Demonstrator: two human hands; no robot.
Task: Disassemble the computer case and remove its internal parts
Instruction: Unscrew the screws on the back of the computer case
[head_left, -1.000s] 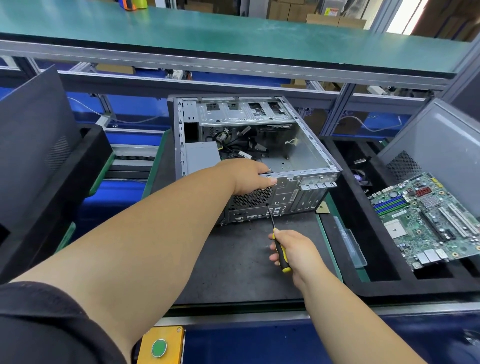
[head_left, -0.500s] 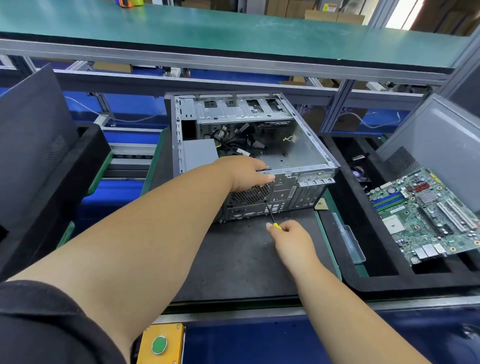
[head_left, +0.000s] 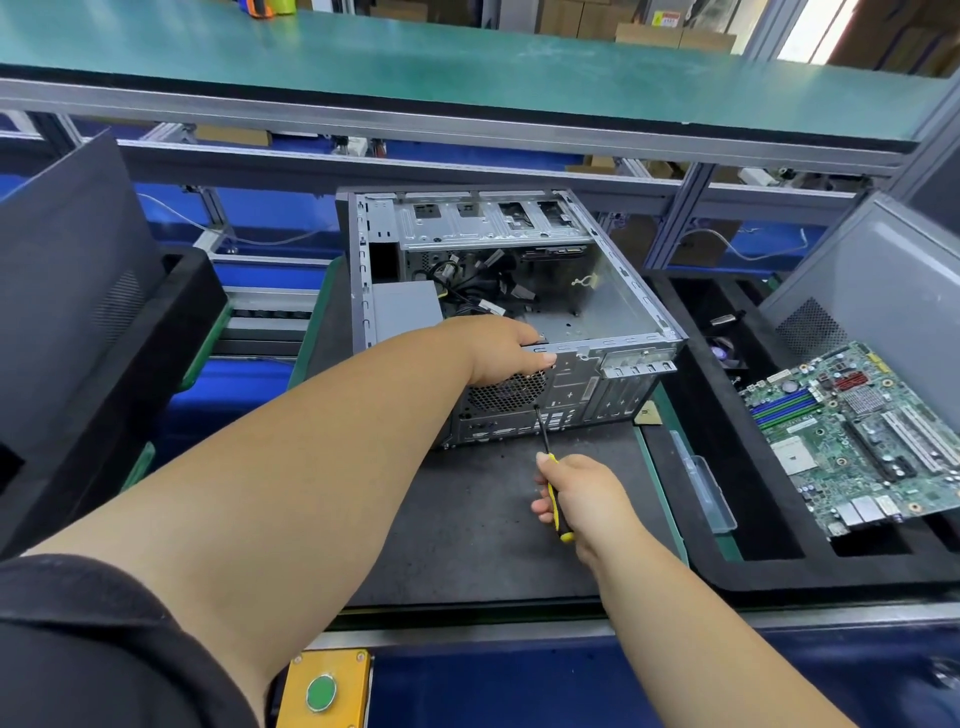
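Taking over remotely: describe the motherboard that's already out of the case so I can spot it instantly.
Start at the open computer case in the middle of the bench, then look right to the black foam tray. The motherboard lies tilted across it: the only green circuit board in view, with blue memory slots and a red heatsink, below a leaning grey panel.

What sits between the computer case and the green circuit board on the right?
A black foam tray, its near slot holding a clear plastic strip, seen from the head camera.

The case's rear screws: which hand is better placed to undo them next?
Right. The right hand already grips the screwdriver, tip at the case rear; the left hand holds the case's edge.
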